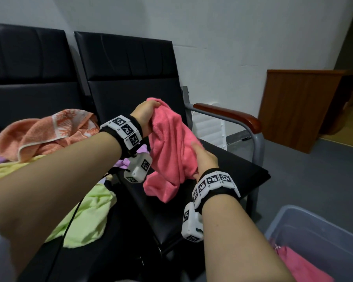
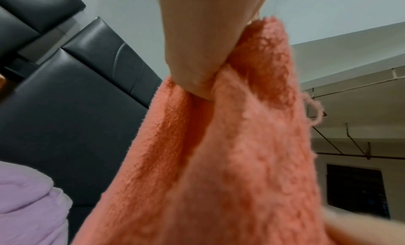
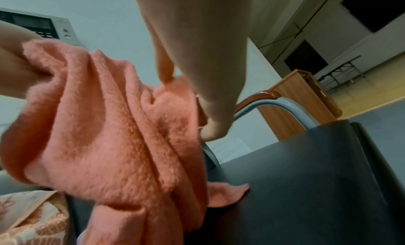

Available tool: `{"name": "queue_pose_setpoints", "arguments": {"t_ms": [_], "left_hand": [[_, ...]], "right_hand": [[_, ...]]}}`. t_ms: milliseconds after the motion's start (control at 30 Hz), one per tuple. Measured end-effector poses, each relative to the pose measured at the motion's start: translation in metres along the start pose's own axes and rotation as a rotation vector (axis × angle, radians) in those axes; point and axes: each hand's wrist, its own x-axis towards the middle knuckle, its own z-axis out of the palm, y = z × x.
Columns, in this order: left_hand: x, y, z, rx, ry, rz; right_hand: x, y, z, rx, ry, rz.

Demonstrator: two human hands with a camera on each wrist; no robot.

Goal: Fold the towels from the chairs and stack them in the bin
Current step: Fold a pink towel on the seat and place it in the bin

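A pink towel point(image 1: 171, 143) hangs bunched above the black seat point(image 1: 228, 171) of the right chair, its lower end resting on the seat. My left hand point(image 1: 151, 107) grips the towel's top corner; in the left wrist view the left hand point(image 2: 208, 86) pinches the pink towel point(image 2: 241, 162) between thumb and hidden fingers. My right hand point(image 1: 198, 152) pinches the towel's right edge lower down. The right wrist view shows the right hand point(image 3: 192, 103) with thumb and curled fingers on the pink towel point(image 3: 109, 136). A grey bin point(image 1: 314, 231) at the lower right holds another pink towel point(image 1: 306, 265).
On the left chair lie an orange patterned towel point(image 1: 49, 131), a yellow-green towel point(image 1: 86, 216) and a purple towel point(image 2: 26, 214). A wooden-topped armrest point(image 1: 228, 115) bounds the right chair. A wooden cabinet point(image 1: 298, 106) stands against the wall beyond.
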Motion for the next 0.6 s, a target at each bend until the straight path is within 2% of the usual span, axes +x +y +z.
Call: {"name": "queue_pose_setpoints", "arguments": {"t_ms": [100, 200, 300, 433, 600], "left_hand": [[0.0, 0.004, -0.005, 0.085, 0.012, 0.002], [-0.003, 0.009, -0.014, 0.152, -0.041, -0.001], [-0.005, 0.017, -0.027, 0.179, -0.114, 0.021], [-0.008, 0.025, -0.038, 0.261, -0.092, 0.057], [-0.008, 0.034, -0.052, 0.368, -0.047, 0.082]], "right_hand": [[0.002, -0.003, -0.004, -0.01, 0.15, -0.151], [-0.004, -0.013, -0.012, 0.079, 0.214, -0.253], [-0.013, -0.03, -0.02, 0.197, 0.23, -0.306], [-0.022, -0.047, -0.026, 0.339, 0.189, -0.354], [-0.028, -0.059, -0.026, 0.211, 0.205, -0.437]]}}
